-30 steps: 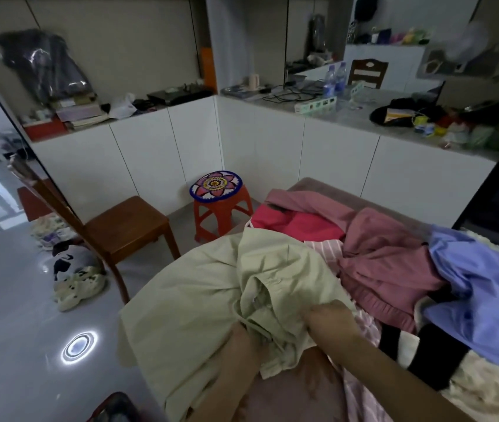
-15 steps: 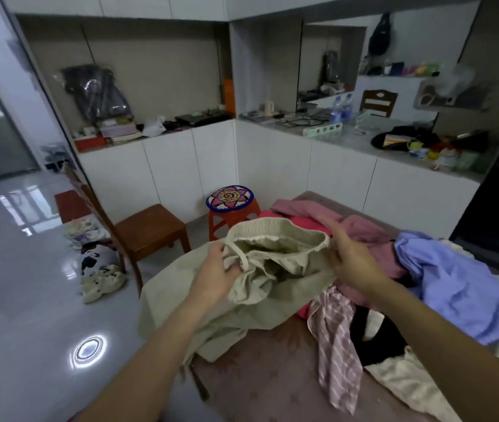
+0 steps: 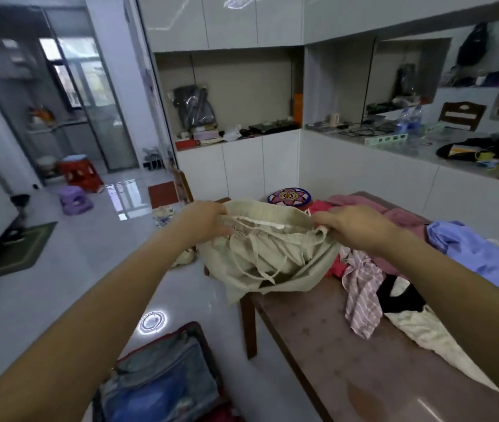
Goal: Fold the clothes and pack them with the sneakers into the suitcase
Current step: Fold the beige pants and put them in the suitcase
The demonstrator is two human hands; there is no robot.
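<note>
Beige drawstring trousers [image 3: 269, 257] hang in the air over the table's left end. My left hand [image 3: 204, 219] grips the left end of their elastic waistband, and my right hand [image 3: 353, 225] grips the right end, stretching it between them. A heap of clothes lies on the table to the right: a pink striped garment [image 3: 361, 287], a dusty pink one [image 3: 400, 214], a blue shirt [image 3: 479, 254], a black-and-cream piece [image 3: 409, 303]. An open suitcase [image 3: 163, 379] with a red rim lies on the floor at lower left. No sneakers are in view.
The brown table [image 3: 348, 354] fills the lower right. A stool with a flowered cushion [image 3: 289, 196] stands behind the trousers, a wooden chair [image 3: 183, 185] beside it. Plush slippers [image 3: 163, 216] lie on the glossy floor. White counters with clutter run along the back.
Both hands lifted the beige trousers off the table and moved apart along the waistband, pulling it wide. The view tilted up and left, bringing the suitcase into sight.
</note>
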